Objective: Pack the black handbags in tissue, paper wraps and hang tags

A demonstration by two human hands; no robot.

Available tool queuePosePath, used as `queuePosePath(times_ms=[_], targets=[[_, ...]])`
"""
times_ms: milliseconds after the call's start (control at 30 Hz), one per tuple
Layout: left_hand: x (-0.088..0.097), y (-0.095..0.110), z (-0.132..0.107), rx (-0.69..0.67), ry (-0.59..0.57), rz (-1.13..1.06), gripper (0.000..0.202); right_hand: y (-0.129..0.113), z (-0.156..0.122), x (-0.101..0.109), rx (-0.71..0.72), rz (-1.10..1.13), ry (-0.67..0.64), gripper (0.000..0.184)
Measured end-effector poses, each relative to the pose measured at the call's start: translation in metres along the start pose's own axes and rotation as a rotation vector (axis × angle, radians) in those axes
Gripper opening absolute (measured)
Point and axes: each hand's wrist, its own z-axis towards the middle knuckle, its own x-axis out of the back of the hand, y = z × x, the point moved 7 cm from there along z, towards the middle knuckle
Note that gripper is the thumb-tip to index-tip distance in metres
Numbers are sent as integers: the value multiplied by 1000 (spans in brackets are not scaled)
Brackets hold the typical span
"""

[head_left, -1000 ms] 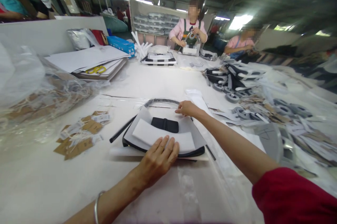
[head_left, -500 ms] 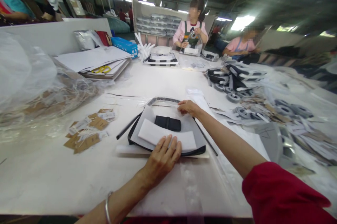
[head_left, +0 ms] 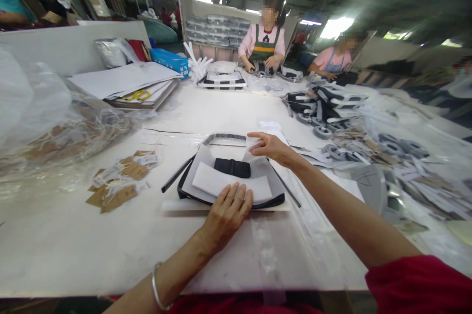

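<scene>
A black handbag (head_left: 179,191) lies flat before me, mostly covered by a thin translucent white sheet (head_left: 197,159). Its arched handle (head_left: 221,135) points away from me. On top are a dark closure tab (head_left: 232,168) and a curved white foam strip (head_left: 228,184). My left hand (head_left: 228,213) rests flat on the strip's near edge, fingers stretched out. At the bag's far right corner, my right hand (head_left: 271,148) pinches the raised corner of the sheet, its index finger extended. A dark strap end (head_left: 177,175) sticks out on the left.
Brown paper tags (head_left: 118,186) lie to the left, near a clear plastic bag (head_left: 73,132). Yellow-handled scissors (head_left: 137,95) rest on stacked white boards (head_left: 121,78). Black and grey wrapped parts (head_left: 324,105) pile up at right. A co-worker (head_left: 262,43) stands across the table.
My right hand has risen slightly, and the sheet's corner now stands up at its fingers. My left hand stays on the foam strip. The co-worker's hands have lowered to the table.
</scene>
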Motion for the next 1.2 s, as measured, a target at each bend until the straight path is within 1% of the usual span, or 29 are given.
queuePosePath(times_ms=[67, 167, 267, 333, 367, 433, 500, 533, 667, 733, 800, 867, 967, 1033, 1100, 1167, 1200], targets=[[-1, 1, 2, 0, 2, 7, 35, -5, -20, -2, 65, -121, 23, 69], [-1, 1, 3, -4, 12, 13, 35, -10, -55, -10, 209, -417, 110, 65], [-1, 2, 2, -13, 12, 11, 34, -3, -87, -30, 349, -666, 128, 60], [-1, 3, 0, -19, 18, 16, 34, 5, -103, -46, 448, -759, 122, 50], [-1, 4, -1, -23, 22, 19, 35, 8, -110, -52, 494, -786, 141, 42], [-2, 5, -2, -33, 26, 23, 36, 14, -118, -58, 531, -817, 212, 29], [-3, 5, -3, -40, 30, 22, 37, 16, -123, -60, 531, -824, 275, 26], [-2, 5, -3, -42, 36, 18, 37, 15, -124, -62, 538, -821, 280, 26], [3, 3, -3, -10, 59, -49, 38, 8, -132, -72, 623, -795, 220, 30], [7, 0, -2, 43, 61, -131, 40, 7, -138, -73, 657, -766, 230, 31], [8, -1, -2, 95, 44, -218, 48, 9, -144, -74, 679, -735, 247, 30], [8, 0, -2, 119, 19, -267, 54, 14, -149, -74, 689, -706, 236, 29], [4, 3, -3, 127, -29, -288, 50, 13, -153, -72, 707, -649, 178, 23], [1, 4, -5, 131, -67, -302, 44, 5, -150, -65, 668, -588, 149, 21], [0, 3, -5, 133, -94, -315, 41, -7, -140, -53, 568, -545, 178, 26], [0, 3, -5, 131, -102, -318, 40, -18, -124, -46, 491, -596, 209, 32], [1, 3, -4, 131, -104, -316, 40, -22, -115, -47, 483, -666, 201, 35]])
